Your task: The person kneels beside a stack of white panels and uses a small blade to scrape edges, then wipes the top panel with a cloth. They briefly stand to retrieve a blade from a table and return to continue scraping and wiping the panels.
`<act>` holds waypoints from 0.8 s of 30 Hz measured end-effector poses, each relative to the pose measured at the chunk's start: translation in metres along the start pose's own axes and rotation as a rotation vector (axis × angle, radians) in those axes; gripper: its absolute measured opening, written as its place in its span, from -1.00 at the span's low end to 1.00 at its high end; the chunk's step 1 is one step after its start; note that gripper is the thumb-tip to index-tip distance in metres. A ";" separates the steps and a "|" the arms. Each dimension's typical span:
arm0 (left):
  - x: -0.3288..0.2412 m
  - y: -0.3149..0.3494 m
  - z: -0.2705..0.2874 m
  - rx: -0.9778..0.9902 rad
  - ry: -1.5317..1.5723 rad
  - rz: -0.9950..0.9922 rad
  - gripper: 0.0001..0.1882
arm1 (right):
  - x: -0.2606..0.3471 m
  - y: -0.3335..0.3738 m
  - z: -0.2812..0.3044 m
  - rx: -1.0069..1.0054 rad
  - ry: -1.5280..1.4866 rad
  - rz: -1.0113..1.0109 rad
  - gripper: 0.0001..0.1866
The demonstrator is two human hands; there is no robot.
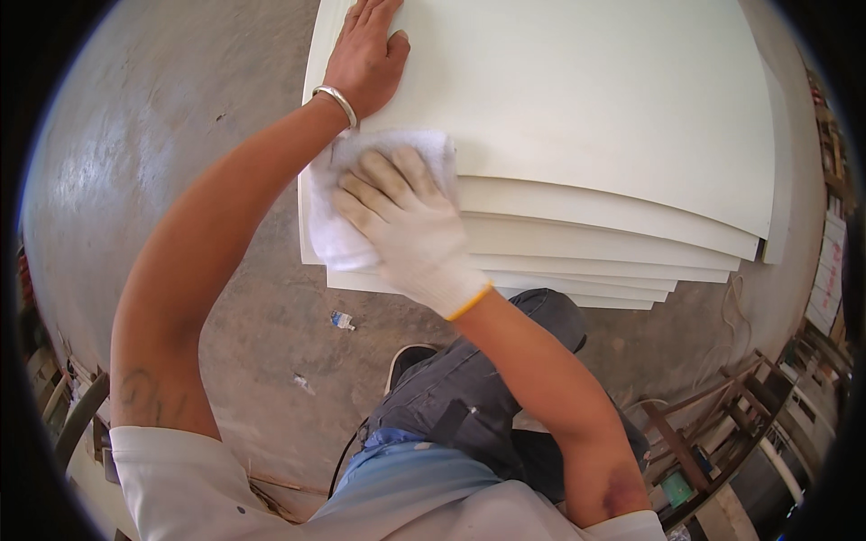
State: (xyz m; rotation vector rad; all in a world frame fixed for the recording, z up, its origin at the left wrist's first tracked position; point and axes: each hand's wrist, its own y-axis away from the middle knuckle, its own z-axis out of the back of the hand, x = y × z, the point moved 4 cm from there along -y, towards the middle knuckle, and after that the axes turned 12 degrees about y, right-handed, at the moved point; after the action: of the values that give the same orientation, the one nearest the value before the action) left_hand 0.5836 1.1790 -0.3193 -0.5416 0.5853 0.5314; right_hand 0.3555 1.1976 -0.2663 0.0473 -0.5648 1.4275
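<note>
A stack of white panels [595, 99] fills the upper middle, its near edges stepped back one under another. My right hand [415, 225], in a cream knitted glove with a yellow cuff, presses a folded white cloth [329, 221] against the near left corner of the stack. The gloved fingers are spread over the cloth and slightly blurred. Farther up, my bare left hand [365, 59] rests on the top panel by its left edge, a silver bangle [338, 104] at the wrist. Its thumb stands apart from the fingers, whose tips are partly cut off by the top of the view.
A concrete floor [244, 316] surrounds the stack, with a small blue and white scrap [342, 320] and a clear plastic bit [303, 384] on it. Wooden frames [695, 442] and clutter stand at the lower right. A thin cable [735, 311] lies near the stack's right side.
</note>
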 end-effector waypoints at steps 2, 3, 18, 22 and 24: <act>0.000 0.001 0.000 0.006 0.012 0.001 -0.33 | -0.031 0.031 0.022 0.112 0.071 0.060 -0.41; -0.001 0.001 0.000 0.004 0.025 -0.007 -0.33 | -0.053 0.049 0.035 0.137 0.106 0.017 -0.41; 0.004 -0.002 -0.001 0.014 -0.009 -0.010 -0.36 | -0.072 0.060 0.033 0.023 0.337 -0.221 -0.23; 0.006 -0.002 -0.002 0.018 -0.018 -0.050 -0.36 | 0.002 0.006 0.003 -0.033 0.205 -0.059 -0.44; 0.008 0.003 -0.001 0.023 -0.022 -0.036 -0.36 | -0.020 0.020 0.014 0.023 0.204 -0.019 -0.45</act>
State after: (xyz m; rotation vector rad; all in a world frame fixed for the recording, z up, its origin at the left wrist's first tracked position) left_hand 0.5874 1.1829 -0.3261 -0.5234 0.5590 0.4953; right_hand 0.3308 1.1771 -0.2684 -0.0741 -0.3793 1.4009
